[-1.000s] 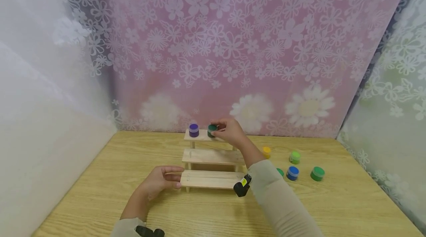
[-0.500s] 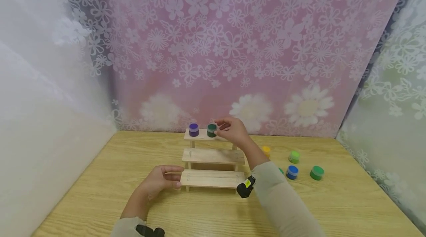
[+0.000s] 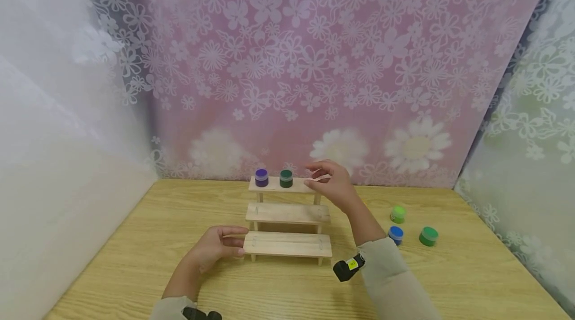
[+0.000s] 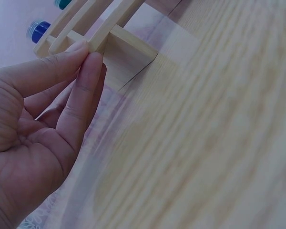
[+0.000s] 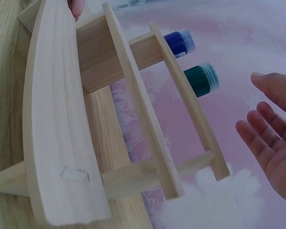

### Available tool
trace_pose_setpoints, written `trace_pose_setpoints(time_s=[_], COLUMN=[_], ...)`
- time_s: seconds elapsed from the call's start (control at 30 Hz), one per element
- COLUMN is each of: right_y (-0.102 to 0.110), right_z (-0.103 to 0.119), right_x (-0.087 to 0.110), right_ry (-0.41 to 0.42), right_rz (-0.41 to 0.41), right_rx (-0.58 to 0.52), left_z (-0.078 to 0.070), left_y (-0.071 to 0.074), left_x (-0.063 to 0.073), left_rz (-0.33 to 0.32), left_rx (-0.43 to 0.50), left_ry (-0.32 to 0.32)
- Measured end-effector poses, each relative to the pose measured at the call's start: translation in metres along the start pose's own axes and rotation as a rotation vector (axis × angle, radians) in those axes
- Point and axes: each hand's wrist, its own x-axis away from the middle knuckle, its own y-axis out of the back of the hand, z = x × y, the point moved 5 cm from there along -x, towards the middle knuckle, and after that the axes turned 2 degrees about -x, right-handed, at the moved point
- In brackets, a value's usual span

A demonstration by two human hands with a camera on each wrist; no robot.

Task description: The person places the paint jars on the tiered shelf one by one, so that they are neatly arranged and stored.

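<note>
A small three-tier wooden stand (image 3: 287,244) sits on the table. On its top step are two little paint jars, a purple jar (image 3: 261,178) at the left and a dark green jar (image 3: 286,179) beside it. My left hand (image 4: 47,114) pinches the left end of the stand's lowest step between thumb and fingertips. To the right of the green jar, my right hand (image 3: 333,186) is in the air by the top step's right end, fingers apart and holding nothing. The right wrist view shows a gap between that hand and the green jar (image 5: 201,79).
On the table to the right stand a light green jar (image 3: 398,214), a blue jar (image 3: 395,234) and a green jar (image 3: 429,236). The right forearm passes close by the blue one. A floral backdrop (image 3: 287,60) rises behind the table.
My right hand has let go of the dark green jar and moved right, away from it. The jar stays on the top step. My left hand keeps its place on the stand.
</note>
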Motion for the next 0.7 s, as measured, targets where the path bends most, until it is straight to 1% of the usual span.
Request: trace_pose_setpoints(time_s=[0.13, 0.37, 0.7], right_y=[0.008, 0.02, 0.035], right_z=[0.0, 0.005, 0.002], right_x=[0.01, 0.032, 0.063], right_ry=[0.031, 0.078, 0.105], right_rz=[-0.008, -0.008, -0.031], right_rx=[-0.005, 0.015, 0.003], left_z=[0.0, -0.001, -0.001], left_y=[0.0, 0.0, 0.0], left_x=[0.0, 0.002, 0.002], left_rz=[0.005, 0.006, 0.002], left_rx=[0.015, 0.003, 0.002], left_ry=[0.001, 0.004, 0.0])
